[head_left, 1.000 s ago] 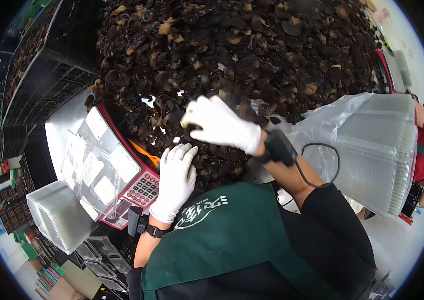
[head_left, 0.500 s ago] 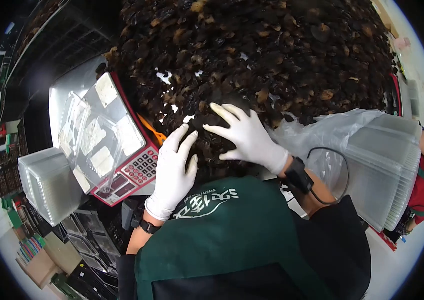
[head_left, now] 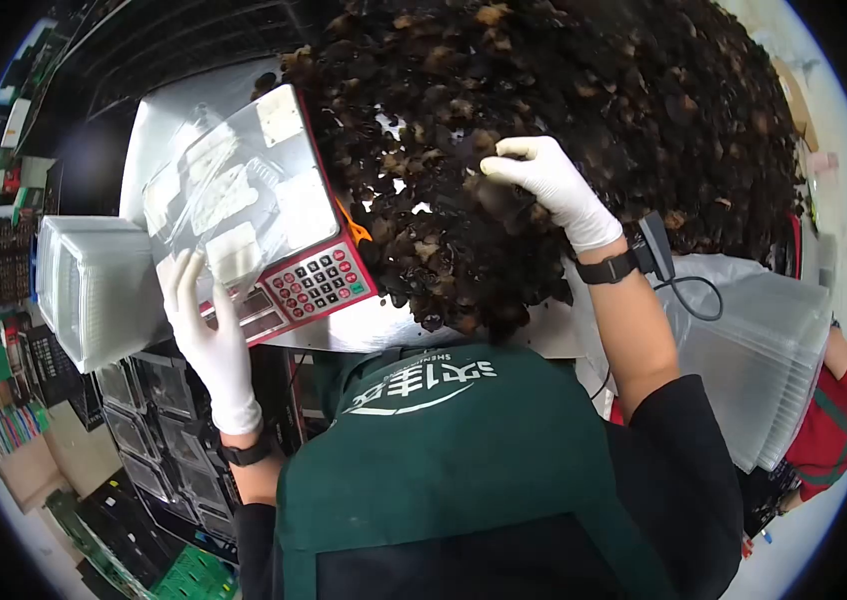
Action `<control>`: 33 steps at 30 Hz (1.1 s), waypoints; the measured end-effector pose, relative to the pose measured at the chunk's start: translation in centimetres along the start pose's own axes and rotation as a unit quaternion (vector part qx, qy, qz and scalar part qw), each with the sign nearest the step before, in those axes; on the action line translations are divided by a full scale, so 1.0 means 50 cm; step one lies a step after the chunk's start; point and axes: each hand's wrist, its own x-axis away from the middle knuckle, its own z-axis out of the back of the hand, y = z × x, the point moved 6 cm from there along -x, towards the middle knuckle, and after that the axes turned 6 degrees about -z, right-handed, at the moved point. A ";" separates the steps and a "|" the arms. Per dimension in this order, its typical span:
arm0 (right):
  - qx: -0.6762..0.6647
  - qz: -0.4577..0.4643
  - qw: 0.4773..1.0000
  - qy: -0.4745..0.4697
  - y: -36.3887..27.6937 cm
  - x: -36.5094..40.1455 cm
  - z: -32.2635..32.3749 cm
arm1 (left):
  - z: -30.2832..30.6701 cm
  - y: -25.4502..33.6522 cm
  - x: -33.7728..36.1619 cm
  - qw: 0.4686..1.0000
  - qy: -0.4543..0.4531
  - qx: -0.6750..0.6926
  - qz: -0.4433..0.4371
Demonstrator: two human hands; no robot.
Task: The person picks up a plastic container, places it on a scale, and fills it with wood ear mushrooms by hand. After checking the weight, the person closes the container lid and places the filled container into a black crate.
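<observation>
A large heap of dark brown wood ear mushrooms (head_left: 424, 250) covers the work surface. Over it, my right hand (head_left: 559, 190), in a white glove, has its fingers curled around some dark pieces of the mushroom. My left hand (head_left: 212, 335), gloved too, is at the near left corner of a red digital scale (head_left: 319, 285), fingers stretched up and thumb apart. Its fingertips reach the edge of a clear plastic container (head_left: 219, 195) lying on the scale's metal plate; whether they press on it is hard to see.
Stacked clear plastic boxes (head_left: 104, 290) stand left of the scale. More clear trays (head_left: 754, 350), partly in a plastic bag, are at the right, near a person in a red sleeve (head_left: 829, 410). Orange scissor-like handles (head_left: 354, 225) stick out beside the scale.
My left hand has moved left from the mushrooms to the scale's corner. My right hand has moved up and right, its spread fingers now curled around mushroom pieces. The view has shifted.
</observation>
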 end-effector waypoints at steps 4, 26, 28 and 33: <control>0.005 0.072 0.996 -0.048 -0.109 -0.044 -0.053 | -0.027 -0.102 0.026 0.993 0.021 0.079 0.082; 0.225 0.369 0.879 -0.201 -0.364 -0.087 -0.401 | -0.059 -0.086 0.018 0.984 0.022 0.139 0.106; 0.182 0.335 0.916 -0.121 -0.350 -0.079 -0.319 | -0.052 -0.082 0.015 0.982 0.017 0.153 0.109; 0.400 0.241 0.881 -0.069 -0.156 0.014 -0.219 | -0.052 -0.087 0.017 0.979 0.008 0.171 0.108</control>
